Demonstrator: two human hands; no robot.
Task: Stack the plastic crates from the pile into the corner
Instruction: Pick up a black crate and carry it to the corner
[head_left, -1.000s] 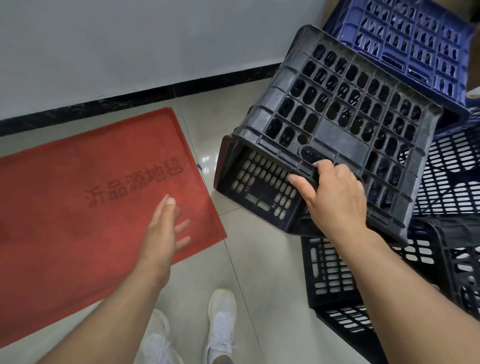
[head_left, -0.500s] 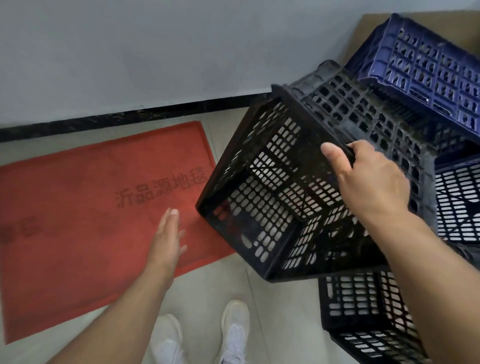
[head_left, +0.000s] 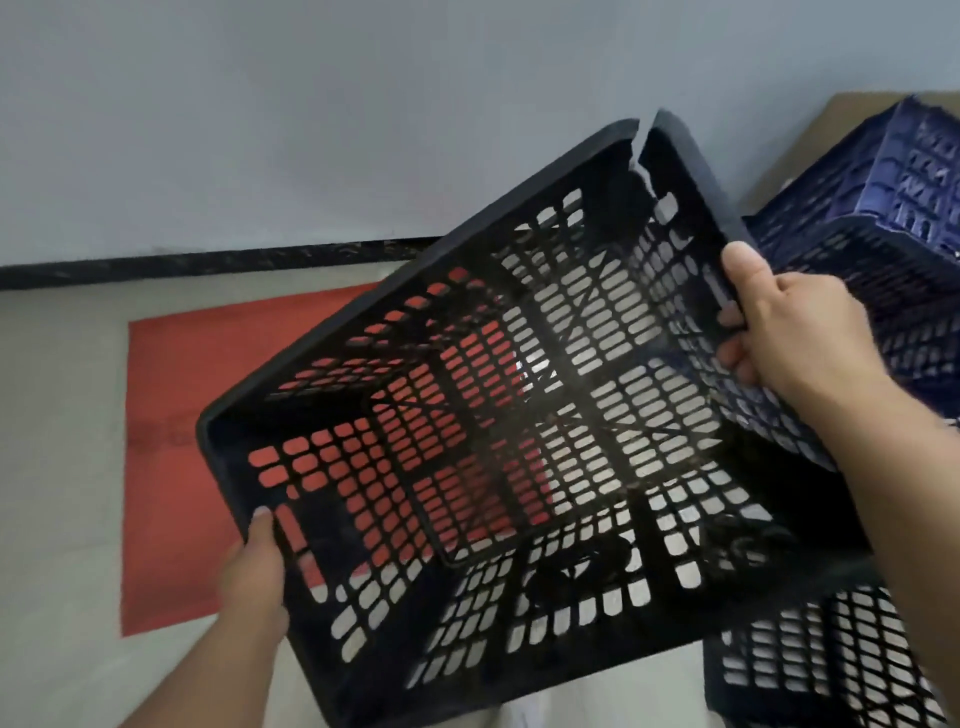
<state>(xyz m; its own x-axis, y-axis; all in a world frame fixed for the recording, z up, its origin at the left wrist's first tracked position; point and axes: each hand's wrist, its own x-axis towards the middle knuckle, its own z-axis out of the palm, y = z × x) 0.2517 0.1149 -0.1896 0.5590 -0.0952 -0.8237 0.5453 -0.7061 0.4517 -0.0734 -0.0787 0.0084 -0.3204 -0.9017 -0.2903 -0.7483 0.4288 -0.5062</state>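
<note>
A black perforated plastic crate (head_left: 519, 415) fills the middle of the view, lifted off the floor with its open top facing me. Its far rim is cracked near the top corner. My right hand (head_left: 789, 332) grips the crate's right rim, thumb on the edge and fingers curled inside. My left hand (head_left: 254, 571) holds the lower left rim, thumb on the inner wall; its other fingers are hidden behind the crate. Through the mesh bottom I see floor and red mat.
A red floor mat (head_left: 166, 467) lies on the pale tiled floor below a white wall with a black skirting (head_left: 208, 262). A blue crate (head_left: 914, 208) and a black crate (head_left: 821, 660) from the pile sit at the right, against brown board.
The crate has turned from tilted sideways to open top facing me and moved left over the mat. My left hand, free before, now holds its lower left rim.
</note>
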